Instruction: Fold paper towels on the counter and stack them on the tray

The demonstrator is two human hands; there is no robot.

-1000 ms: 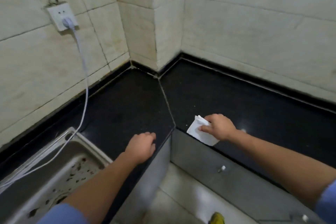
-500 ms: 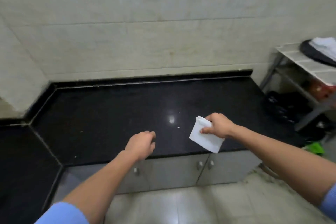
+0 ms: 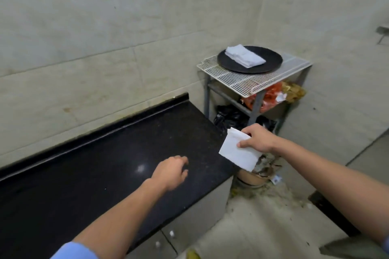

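1. Fingers [image 3: 245,143] of the right hand [image 3: 257,139] pinch one folded paper towel [image 3: 235,151] by its edge, thumb on top; this likely keeps the fold flat for carrying.
2. Left hand [image 3: 171,171] hovers over the dark tabletop [image 3: 94,153], well short of the tray, fingers loosely curled and holding nothing.
3. Round black tray [image 3: 271,60] sits on a wire rack [image 3: 252,83], above and beyond the held towel, with a stack of folded towels [image 3: 245,57] on its left half.
4. Open air lies between towel and tray; the rack's near edge looks like the only thing to clear.
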